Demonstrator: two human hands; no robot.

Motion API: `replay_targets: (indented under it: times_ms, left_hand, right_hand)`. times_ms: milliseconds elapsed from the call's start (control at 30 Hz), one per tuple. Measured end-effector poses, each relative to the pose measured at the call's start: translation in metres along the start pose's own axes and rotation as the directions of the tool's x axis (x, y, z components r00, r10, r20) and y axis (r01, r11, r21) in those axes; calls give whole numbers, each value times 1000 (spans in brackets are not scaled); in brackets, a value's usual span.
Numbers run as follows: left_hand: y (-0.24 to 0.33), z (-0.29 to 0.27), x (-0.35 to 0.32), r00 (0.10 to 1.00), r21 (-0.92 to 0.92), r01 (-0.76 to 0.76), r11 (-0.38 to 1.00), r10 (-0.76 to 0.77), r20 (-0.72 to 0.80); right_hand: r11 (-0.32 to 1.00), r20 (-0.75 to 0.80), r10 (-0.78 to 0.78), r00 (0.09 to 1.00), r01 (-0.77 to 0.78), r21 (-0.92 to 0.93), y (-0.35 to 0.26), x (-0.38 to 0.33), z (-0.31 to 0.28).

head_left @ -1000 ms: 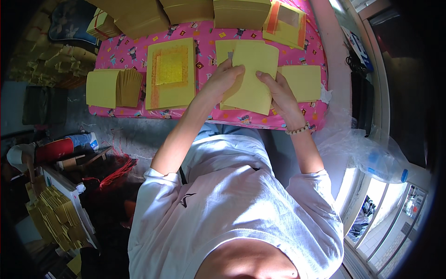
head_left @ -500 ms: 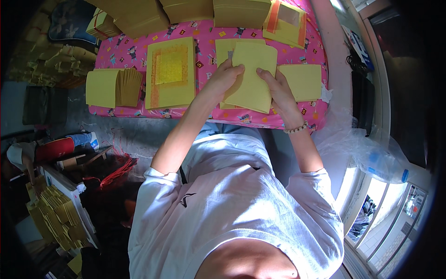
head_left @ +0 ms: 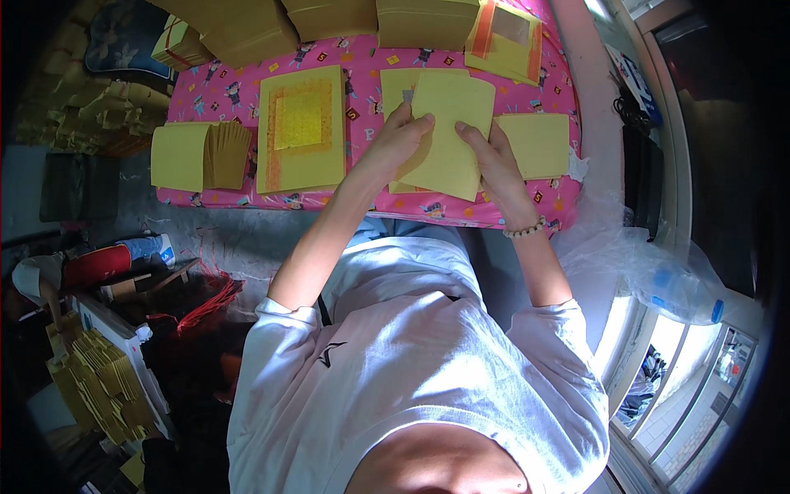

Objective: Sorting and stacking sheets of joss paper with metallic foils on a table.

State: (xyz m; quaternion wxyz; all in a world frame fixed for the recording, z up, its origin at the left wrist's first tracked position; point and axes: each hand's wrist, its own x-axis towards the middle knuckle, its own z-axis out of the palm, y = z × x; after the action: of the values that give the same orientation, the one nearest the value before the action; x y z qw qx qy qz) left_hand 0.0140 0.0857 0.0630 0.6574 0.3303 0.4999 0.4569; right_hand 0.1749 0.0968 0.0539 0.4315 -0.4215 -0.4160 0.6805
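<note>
Between my two hands a yellow sheet of paper [head_left: 448, 144], perhaps several together, is held tilted over the table. My left hand [head_left: 401, 138] grips its left edge with the thumb on top. On the right edge my right hand [head_left: 494, 160] does the same, its fingers hidden underneath. Below the held paper lies another yellow sheet [head_left: 397, 81] with a small grey patch. To the right rests a yellow stack [head_left: 536, 146]. A yellow pad with an orange-bordered bright panel [head_left: 301, 123] lies left of my hands.
A pink patterned cloth [head_left: 362, 165] covers the table. Fanned yellow paper [head_left: 226, 155] sits at its left, tall brown stacks [head_left: 333, 18] along the far side. Clear plastic with a bottle [head_left: 683, 288] is at right. Another person [head_left: 41, 280] is by folded stacks [head_left: 107, 387] at lower left.
The held paper has shifted very slightly, its upper right corner a little higher and further right. Both hands keep their hold; the other things on the table stay in place.
</note>
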Motion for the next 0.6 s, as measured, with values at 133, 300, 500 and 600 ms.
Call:
replay_targets:
  times_ms: [133, 300, 500, 600]
  left_hand:
    - [1, 0, 1, 998, 4, 54, 999, -54, -18]
    - [-1, -1, 7, 994, -5, 104, 995, -104, -14]
    - [-8, 0, 9, 997, 16, 50, 999, -49, -66]
    - [-14, -1, 8, 996, 18, -85, 996, 85, 9]
  right_hand:
    - [1000, 21, 31, 999, -30, -8, -1, 2, -2]
    - [994, 18, 108, 994, -109, 27, -6, 1, -2]
    - [988, 16, 136, 991, -137, 65, -3, 3, -4]
    - [998, 36, -17, 999, 19, -53, 3, 4, -7]
